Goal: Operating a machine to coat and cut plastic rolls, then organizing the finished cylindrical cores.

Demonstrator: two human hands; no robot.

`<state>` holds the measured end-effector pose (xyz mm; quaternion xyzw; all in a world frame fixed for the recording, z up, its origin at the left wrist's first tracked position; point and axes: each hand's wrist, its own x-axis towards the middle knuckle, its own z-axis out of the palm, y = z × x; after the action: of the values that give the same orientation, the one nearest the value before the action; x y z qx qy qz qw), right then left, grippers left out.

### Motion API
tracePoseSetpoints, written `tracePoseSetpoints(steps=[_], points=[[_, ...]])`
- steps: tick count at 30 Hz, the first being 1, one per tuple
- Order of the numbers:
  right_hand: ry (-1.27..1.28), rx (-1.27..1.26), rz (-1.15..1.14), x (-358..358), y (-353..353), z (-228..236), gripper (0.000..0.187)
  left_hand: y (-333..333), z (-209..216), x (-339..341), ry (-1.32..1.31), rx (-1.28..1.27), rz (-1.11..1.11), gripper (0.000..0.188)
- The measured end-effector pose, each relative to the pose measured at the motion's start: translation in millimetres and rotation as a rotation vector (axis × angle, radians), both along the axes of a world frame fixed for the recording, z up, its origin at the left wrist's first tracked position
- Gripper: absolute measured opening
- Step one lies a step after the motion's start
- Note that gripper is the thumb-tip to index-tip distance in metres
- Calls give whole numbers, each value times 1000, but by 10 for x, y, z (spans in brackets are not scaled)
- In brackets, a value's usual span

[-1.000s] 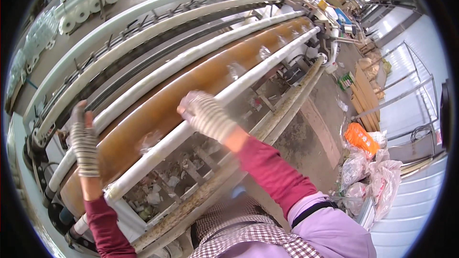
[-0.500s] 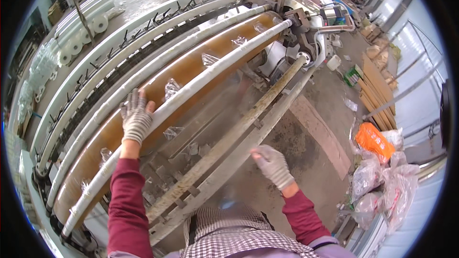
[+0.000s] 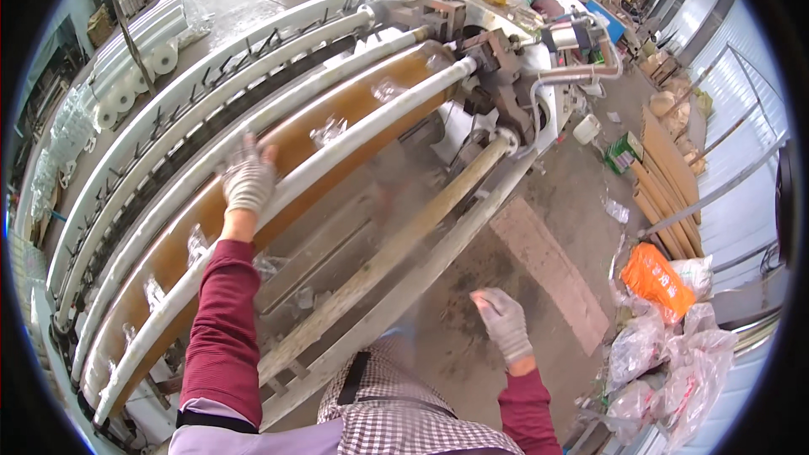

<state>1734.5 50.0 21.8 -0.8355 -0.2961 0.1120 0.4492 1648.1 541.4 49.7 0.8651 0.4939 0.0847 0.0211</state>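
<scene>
The left grip (image 3: 250,177), a hand in a pale striped knit glove, is found opened out, fingers extended and thumb apart, closed on nothing. It lies over the long brown roll (image 3: 291,145), with the wrist across the front white roller (image 3: 337,153) and the fingertips close to the rear white roller (image 3: 316,90); whether it bears on the roll cannot be told.

The right grip (image 3: 504,322), gloved likewise, is held above the concrete floor (image 3: 472,375), well apart from the rollers. Its fingers are partly curled; whether anything small is held within cannot be told.

The brown roll lies lengthwise in the machine between the two white rollers, running diagonally from lower left to upper right. Crumpled pieces of clear film (image 3: 329,131) are noted at intervals along it. On the near side, a stained rail (image 3: 394,253) runs alongside a pale beam (image 3: 421,280).

A flat brown board (image 3: 549,274) lies on the floor beyond the beam. At right, an orange bag (image 3: 659,280) rests against clear plastic bags (image 3: 695,379), with cardboard sheets (image 3: 672,170) above them in view and a green box (image 3: 624,153) just beside the sheets. White film rolls (image 3: 139,55) are stacked behind the machine, at upper left
</scene>
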Motion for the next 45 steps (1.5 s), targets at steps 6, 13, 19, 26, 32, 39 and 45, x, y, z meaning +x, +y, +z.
tracePoseSetpoints(steps=[6,13,19,26,32,39,45], points=[[133,-429,-214,894,-1219,-329,20,-868,351,1611,-298,204,-401,59],[230,-681,-260,1581,-2032,-383,22,-444,-56,2849,-41,91,-138,60],[-41,-862,80,2776,-2401,-688,27,-1327,88,3833,-322,366,-452,55],[-256,-357,-20,5500,-1596,-760,29,-1492,-159,4526,51,362,-37,54],[-395,4,-100,7404,-490,-563,41,-1397,-224,4854,47,434,131,53],[-43,176,-4,7753,153,-650,60,-1613,24,4766,8,247,206,48],[-590,-50,-84,8013,-187,-939,49,-1491,-171,4825,-23,526,156,47]])
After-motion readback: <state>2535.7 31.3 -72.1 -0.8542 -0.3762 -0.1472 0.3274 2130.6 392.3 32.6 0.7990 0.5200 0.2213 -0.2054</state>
